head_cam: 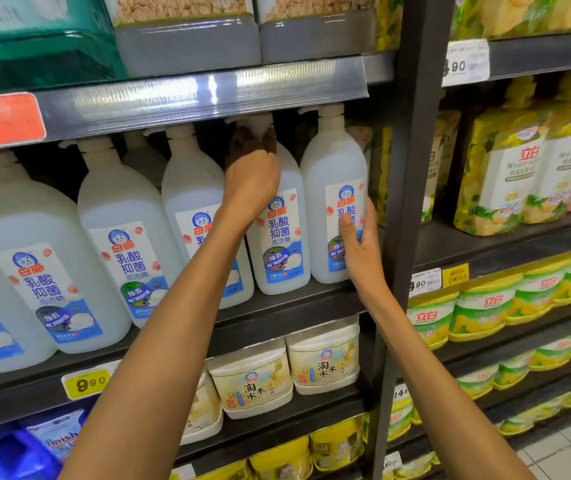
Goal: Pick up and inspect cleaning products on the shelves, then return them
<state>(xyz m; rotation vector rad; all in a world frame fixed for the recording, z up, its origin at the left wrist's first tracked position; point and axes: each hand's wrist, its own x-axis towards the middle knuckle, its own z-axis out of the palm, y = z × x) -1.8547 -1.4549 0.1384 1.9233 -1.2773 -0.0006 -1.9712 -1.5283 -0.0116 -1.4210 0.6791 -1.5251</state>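
A row of tall translucent white pump bottles with blue cat labels stands on the middle shelf [277,306]. My left hand [251,174] reaches up and grips the neck of one pump bottle [282,237], second from the right end; its fingers curl round the neck under the shelf lip. My right hand [360,244] lies with straight fingers against the front and right side of the rightmost pump bottle [332,174], partly covering its label. Both bottles stand upright on the shelf.
A dark steel upright [412,168] divides this bay from yellow-green refill pouches [506,168] on the right. Cream tubs [322,362] sit on the shelf below. Grey-based jars [187,43] stand above. A yellow price tag [86,382] hangs on the shelf edge.
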